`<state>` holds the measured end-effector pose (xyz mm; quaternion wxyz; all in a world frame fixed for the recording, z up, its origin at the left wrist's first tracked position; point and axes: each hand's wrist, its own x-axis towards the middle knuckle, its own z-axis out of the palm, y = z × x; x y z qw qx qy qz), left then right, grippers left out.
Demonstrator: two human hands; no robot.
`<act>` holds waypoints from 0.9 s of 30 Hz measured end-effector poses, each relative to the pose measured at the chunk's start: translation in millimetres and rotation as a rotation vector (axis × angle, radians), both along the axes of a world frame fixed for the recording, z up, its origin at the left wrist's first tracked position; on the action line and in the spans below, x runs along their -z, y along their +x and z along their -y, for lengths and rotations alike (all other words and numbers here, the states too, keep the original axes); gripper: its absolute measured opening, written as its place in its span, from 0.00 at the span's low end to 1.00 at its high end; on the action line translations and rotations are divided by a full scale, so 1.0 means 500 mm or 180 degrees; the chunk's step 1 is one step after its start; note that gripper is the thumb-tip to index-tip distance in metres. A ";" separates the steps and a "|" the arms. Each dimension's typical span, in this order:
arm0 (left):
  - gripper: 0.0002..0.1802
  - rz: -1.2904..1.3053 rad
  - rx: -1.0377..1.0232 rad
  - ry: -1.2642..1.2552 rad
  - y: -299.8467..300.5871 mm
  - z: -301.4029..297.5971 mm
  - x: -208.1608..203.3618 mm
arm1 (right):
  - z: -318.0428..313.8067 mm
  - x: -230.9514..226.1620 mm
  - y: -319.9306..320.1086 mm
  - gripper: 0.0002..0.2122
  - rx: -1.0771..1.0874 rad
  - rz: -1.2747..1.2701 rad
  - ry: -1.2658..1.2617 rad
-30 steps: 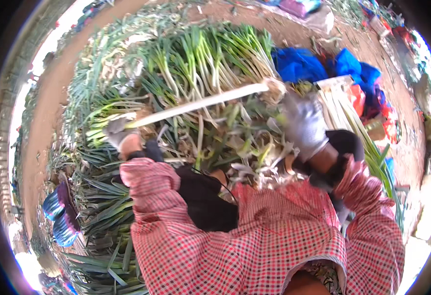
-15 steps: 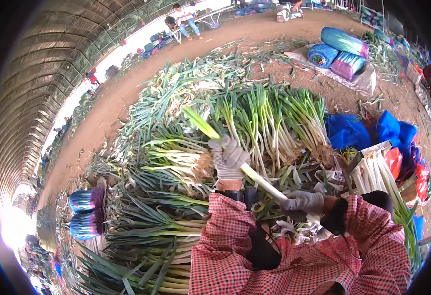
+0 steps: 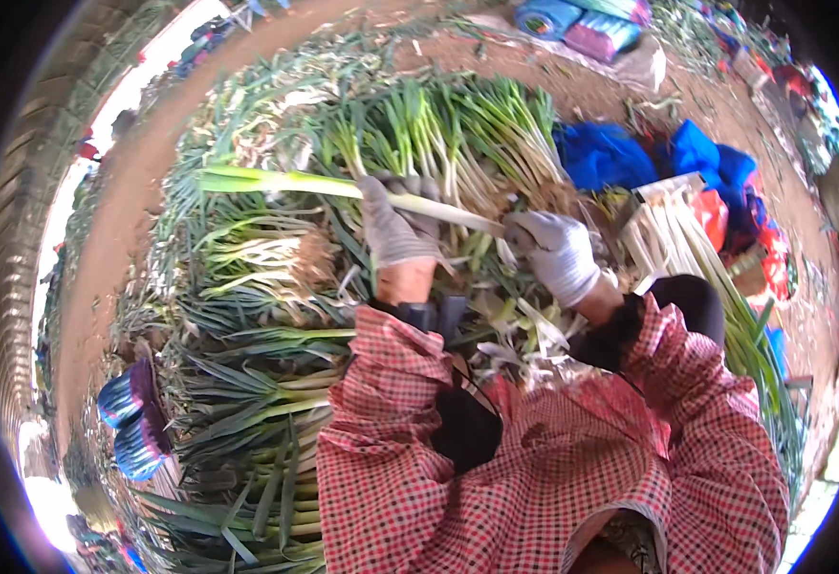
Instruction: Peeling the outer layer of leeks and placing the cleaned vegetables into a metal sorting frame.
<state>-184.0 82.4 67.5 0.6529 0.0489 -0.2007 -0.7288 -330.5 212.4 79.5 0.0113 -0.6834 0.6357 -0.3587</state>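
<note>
Between my gloved hands a trimmed leek [image 3: 285, 182] lies nearly level, pale green leaf end to the left and white end to the right. My left hand [image 3: 392, 225] is closed round the middle of its shaft. At the white end, the fingers of my right hand [image 3: 555, 253] are curled in on the tip. Below my hands, peeled leaf scraps [image 3: 534, 335] cover the ground. Left of my left hand lies a bunch of rooted leeks [image 3: 271, 253], and more leeks [image 3: 438, 143] stand fanned out just beyond.
On the right, cleaned white leeks [image 3: 673, 225] rest in a crate beside blue cloth [image 3: 606, 158] and red bags [image 3: 773, 263]. Unpeeled leeks [image 3: 257, 383] are piled at the left. Wrapped bundles sit far off [image 3: 601, 33] and at the left edge [image 3: 132, 421].
The leek has swung from a steep slant to nearly level. My right hand has risen and my left hand has turned with it. The view has tilted down and shifted right.
</note>
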 end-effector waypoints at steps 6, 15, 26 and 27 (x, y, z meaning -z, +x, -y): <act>0.14 0.0278 0.0075 0.0379 -0.022 -0.028 -0.056 | -0.003 -0.008 -0.031 0.02 0.0448 0.1096 -0.0505; 0.12 0.0243 0.0402 -0.0262 -0.018 -0.027 -0.039 | 0.015 -0.007 -0.023 0.11 0.0094 -0.0040 -0.0437; 0.17 -0.0033 0.1049 -0.0868 -0.002 -0.022 -0.049 | -0.003 -0.012 0.004 0.06 -0.0039 0.0550 0.0075; 0.17 -0.0053 0.1079 -0.0957 0.001 -0.018 -0.055 | -0.006 -0.016 0.008 0.06 0.0007 0.0648 0.0065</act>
